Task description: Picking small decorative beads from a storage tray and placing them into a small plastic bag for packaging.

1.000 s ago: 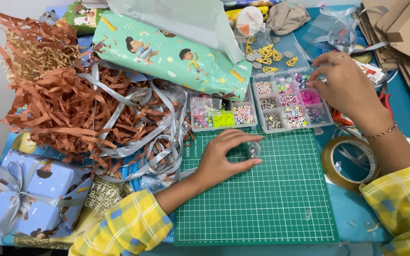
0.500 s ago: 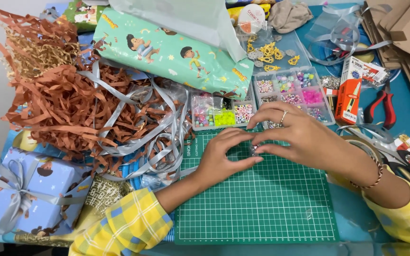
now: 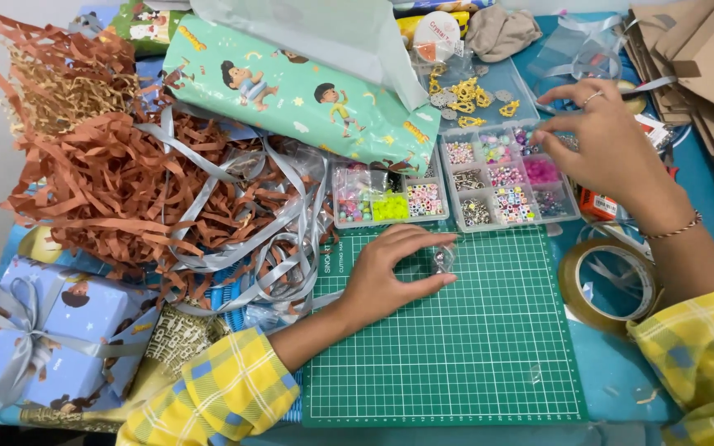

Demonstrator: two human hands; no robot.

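Observation:
My left hand (image 3: pixel 394 268) rests on the green cutting mat (image 3: pixel 456 347), its thumb and fingers curved around a small clear plastic piece (image 3: pixel 443 258). My right hand (image 3: pixel 613 149) reaches over the far right corner of the larger clear bead box (image 3: pixel 506 177), fingertips pinched together above its upper compartments; whether a bead is between them I cannot tell. A smaller bead box (image 3: pixel 386 198) with yellow-green and letter beads lies just beyond my left hand.
Brown shredded paper (image 3: pixel 101 173) and grey ribbon (image 3: pixel 283 239) crowd the left. A teal wrapped parcel (image 3: pixel 291 91) lies behind, a blue wrapped gift (image 3: pixel 43 330) at front left. A tape roll (image 3: pixel 609 281) sits right of the mat; brown paper bags (image 3: pixel 704 58) at far right.
My right hand left the clear piece at my left hand and moved back up and right to the bead box's far corner. My left hand stayed put.

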